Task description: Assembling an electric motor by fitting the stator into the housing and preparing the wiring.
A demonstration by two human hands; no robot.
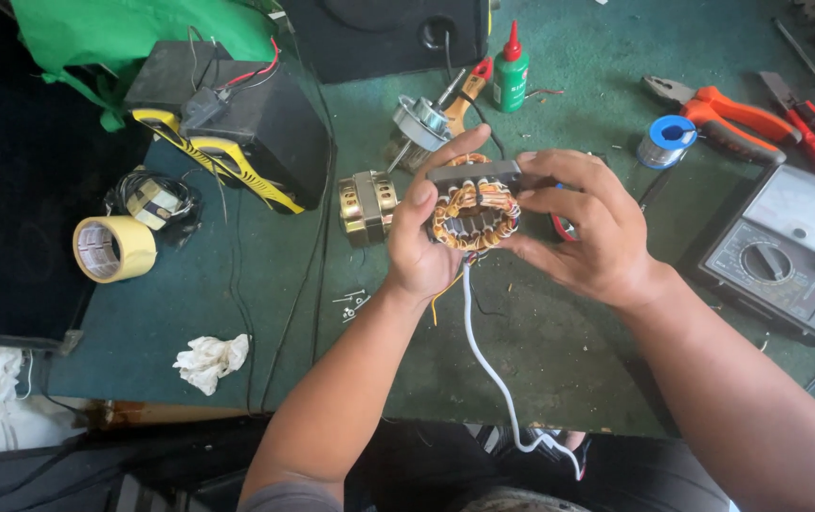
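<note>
The motor stator (475,210) sits between the left hand (423,248) and the right hand (586,228), above the table (540,351), with a cord (493,365) hanging from it toward the person between the two forearms. Left of the left hand lie a metal motor housing (367,206) just beside it, screws (352,303) nearer the person, then a box with wires (237,114), a roll of tape (113,248) and a crumpled rag (210,360) well apart. Beyond the hands stand a rotor with shaft (421,123) and a small bottle (511,71); right of the right hand lie a solder spool (667,140), pliers (725,118) and a meter (787,248).
</note>
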